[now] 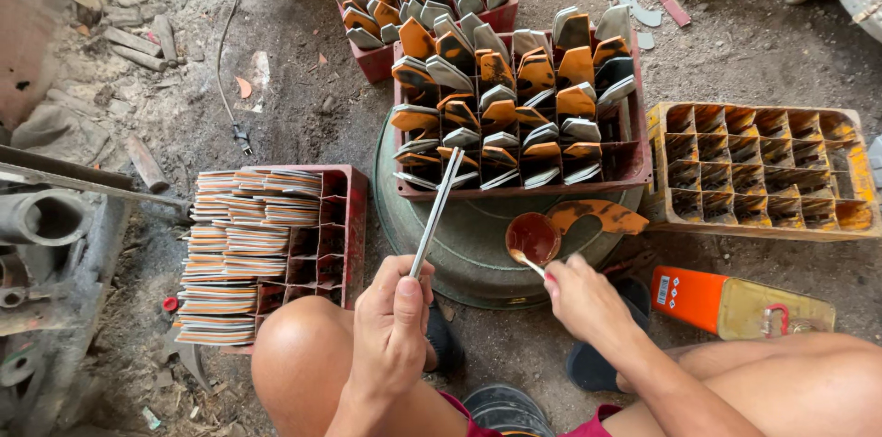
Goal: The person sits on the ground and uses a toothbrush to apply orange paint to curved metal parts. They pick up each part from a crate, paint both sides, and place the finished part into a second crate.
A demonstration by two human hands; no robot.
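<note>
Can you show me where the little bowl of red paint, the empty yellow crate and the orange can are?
bowl of red paint (533, 237), head view, on the paint.
empty yellow crate (762, 168), head view, on its dividers.
orange can (695, 297), head view, on its orange side.

Your hands have open room only on the round lid (459, 253) between your knees; the full crate (519, 115) blocks far, the stacked crate (276, 244) left, the tin (735, 304) right.

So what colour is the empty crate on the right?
The empty divided crate is yellow-orange, stained with rust-orange paint; clearest in the head view.
</note>
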